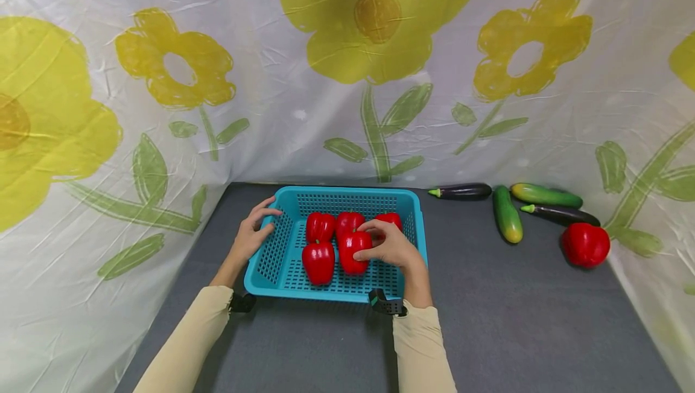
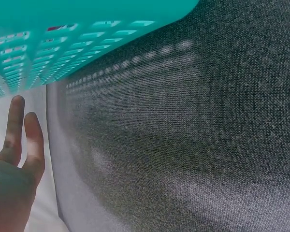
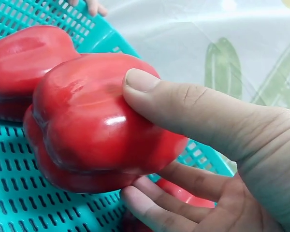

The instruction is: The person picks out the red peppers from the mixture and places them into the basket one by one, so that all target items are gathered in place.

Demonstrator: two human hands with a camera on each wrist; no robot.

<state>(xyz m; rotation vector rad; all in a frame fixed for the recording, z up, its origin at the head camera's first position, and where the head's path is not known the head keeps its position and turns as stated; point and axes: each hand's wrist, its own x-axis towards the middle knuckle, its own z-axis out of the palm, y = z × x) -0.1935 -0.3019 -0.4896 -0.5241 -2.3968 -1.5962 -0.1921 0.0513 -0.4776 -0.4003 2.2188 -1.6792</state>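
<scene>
A blue plastic basket [image 1: 333, 293] with slotted walls holds several red bell peppers [image 1: 318, 263]. With thumb on one side and fingers on the other, my right hand [image 1: 392, 247] holds a red bell pepper [image 1: 354, 254] inside the basket. The right wrist view shows the thumb pressed on this pepper [image 3: 87, 121] and the fingers beneath it. At the basket's left rim is my left hand [image 1: 251, 235], its fingers loosely extended over the edge. Two straight fingers of the left hand [image 2: 21, 164] show beside the basket wall [image 2: 87, 29] in the left wrist view.
On the dark tabletop [image 1: 488, 314], right of the basket, lie an eggplant [image 1: 464, 191], a cucumber [image 1: 507, 215], another cucumber [image 1: 545, 195], a second eggplant [image 1: 561, 214] and a red bell pepper [image 1: 585, 245]. A flower-print curtain [image 1: 271, 139] stands behind and at the sides.
</scene>
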